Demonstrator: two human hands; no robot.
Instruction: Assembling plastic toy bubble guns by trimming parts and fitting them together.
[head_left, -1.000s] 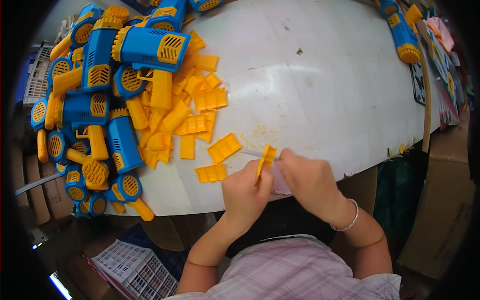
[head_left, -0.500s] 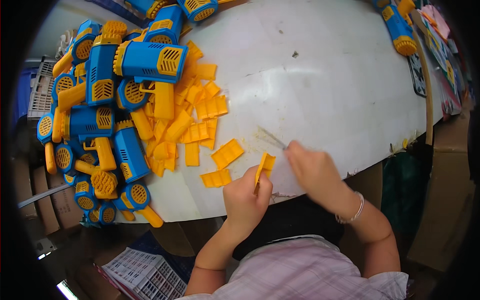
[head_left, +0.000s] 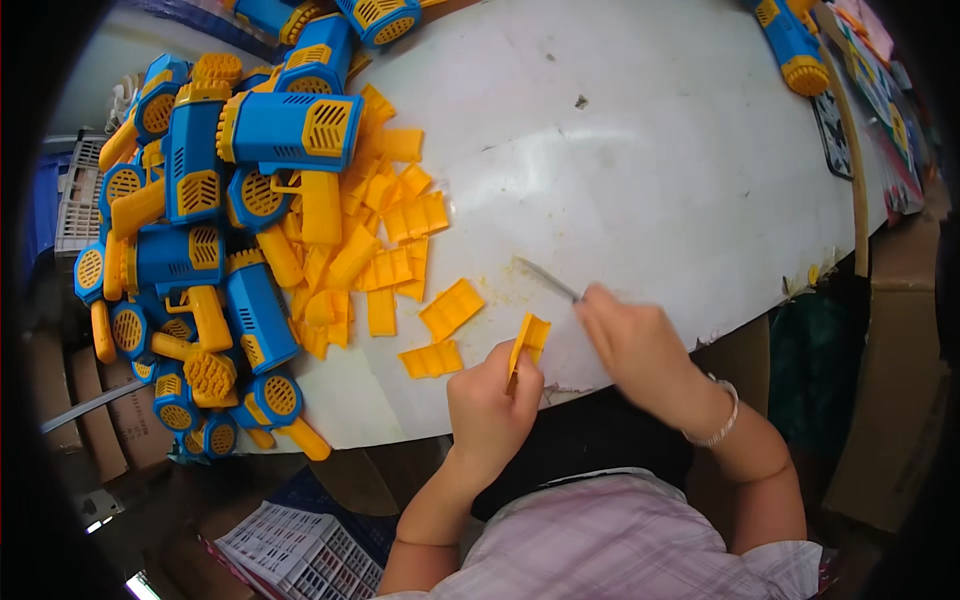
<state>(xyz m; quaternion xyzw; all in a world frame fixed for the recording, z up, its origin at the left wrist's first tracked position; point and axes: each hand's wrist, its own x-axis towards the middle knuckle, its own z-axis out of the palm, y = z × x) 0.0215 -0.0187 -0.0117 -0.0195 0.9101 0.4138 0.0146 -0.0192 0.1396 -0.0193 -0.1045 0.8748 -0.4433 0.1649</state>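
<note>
My left hand [head_left: 492,398] pinches a yellow plastic cover piece [head_left: 530,340], held upright above the table's near edge. In my right hand [head_left: 640,350] is a thin knife [head_left: 548,279], its blade pointing up and left over the white table. The handle is hidden inside my fist. Blade and cover piece are apart. Fine yellow shavings [head_left: 505,287] lie scattered by the blade tip. Two loose cover pieces lie left of my left hand, one ribbed piece [head_left: 452,310] and a nearer one [head_left: 431,360]. Beyond them spreads a heap of similar yellow pieces [head_left: 415,216].
Blue-and-yellow toy guns [head_left: 295,130] are piled along the table's left side. Another toy gun [head_left: 790,45] lies at the far right, near a dark phone-like object [head_left: 832,135] and a wooden strip [head_left: 853,180]. Cardboard boxes [head_left: 890,400] stand right of the table; a white basket [head_left: 300,550] is lower left.
My right hand and the knife have shifted slightly right and down, away from the cover piece. My left hand keeps its grip almost unmoved. The whole view has tilted a little.
</note>
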